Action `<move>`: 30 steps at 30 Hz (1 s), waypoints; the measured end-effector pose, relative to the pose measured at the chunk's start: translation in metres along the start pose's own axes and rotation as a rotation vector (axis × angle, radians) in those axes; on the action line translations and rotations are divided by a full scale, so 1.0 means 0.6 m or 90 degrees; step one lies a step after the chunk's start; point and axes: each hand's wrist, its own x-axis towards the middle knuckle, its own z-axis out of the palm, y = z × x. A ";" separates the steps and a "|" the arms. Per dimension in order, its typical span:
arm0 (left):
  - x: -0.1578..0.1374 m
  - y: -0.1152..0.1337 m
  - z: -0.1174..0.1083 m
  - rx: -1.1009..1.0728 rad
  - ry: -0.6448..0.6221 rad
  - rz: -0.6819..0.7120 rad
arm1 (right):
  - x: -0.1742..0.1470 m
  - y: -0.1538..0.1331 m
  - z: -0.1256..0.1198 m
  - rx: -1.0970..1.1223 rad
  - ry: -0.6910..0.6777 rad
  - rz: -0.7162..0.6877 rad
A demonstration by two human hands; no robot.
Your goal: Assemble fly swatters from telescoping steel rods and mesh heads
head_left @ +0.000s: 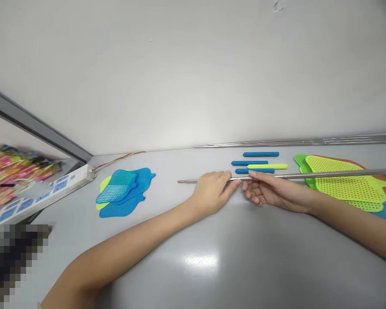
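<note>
A long thin metal rod [315,174] lies crosswise before me, its thin tip out past my left hand. My left hand [212,191] is closed over the rod from above, with the thumb along it. Palm turned up, my right hand [273,189] pinches the rod between thumb and fingers, close beside the left. Just behind the rod are several slim plastic handles: blue handles [261,154] and a yellow handle [270,166]. The rod's right end passes over yellow-green perforated fly swatter heads [341,178].
Blue fly swatter heads [125,206] overlap a yellow one on the left of the grey table [167,257]. More thin metal rods [302,142] lie along the wall. A white power strip [61,189] runs along the left side, near colourful plastic packets [16,171].
</note>
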 end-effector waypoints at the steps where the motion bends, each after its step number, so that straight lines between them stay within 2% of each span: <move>1: -0.001 -0.001 0.000 -0.001 0.001 0.000 | 0.000 0.000 0.000 -0.002 -0.002 -0.001; 9: -0.005 0.003 -0.004 -0.002 0.009 -0.071 | -0.003 0.002 0.006 -0.041 0.009 -0.021; 15: -0.008 -0.002 -0.005 -0.003 0.066 -0.146 | -0.004 0.009 0.014 -0.042 0.157 -0.118; 20: -0.007 -0.006 -0.003 0.002 0.116 -0.092 | -0.005 0.010 0.017 0.014 0.232 -0.140; 23: -0.009 -0.006 -0.001 0.008 0.134 -0.083 | -0.006 0.010 0.019 -0.026 0.220 -0.129; 30: -0.014 -0.004 -0.005 -0.033 0.117 -0.102 | -0.012 0.006 0.019 -0.131 0.102 -0.078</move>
